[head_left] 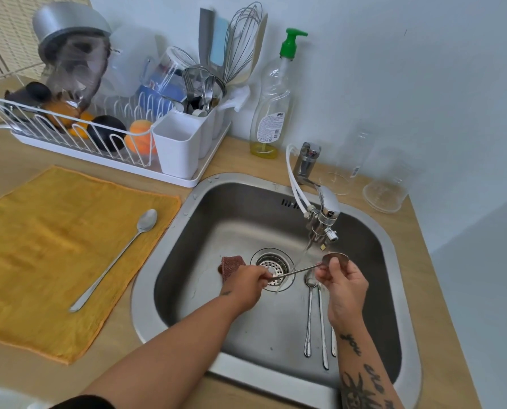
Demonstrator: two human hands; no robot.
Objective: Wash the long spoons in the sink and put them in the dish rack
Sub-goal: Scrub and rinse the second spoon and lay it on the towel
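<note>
Head view: left hand [250, 283] fingers clenched round the thin handle of a long steel spoon [301, 271]; right hand [345, 286] fingers pinch its oval bowl under the chrome tap [324, 214], centre-right of frame. Loose spoons [309, 314], slim and shiny, lie on the brushed-steel sink [169, 240] floor. Spare spoon [113, 261] lies on fuzzy yellow cloth [40, 246], left. White wire dish rack [113, 163] sits upper left on wood-grain worktop [116, 349].

held spoon [301, 270]: end is hidden in the left hand [246, 286]
third sink spoon [333, 345]: mostly covered by the right arm [353, 340]
bottle label [268, 126]: too small — cannot be read
</note>
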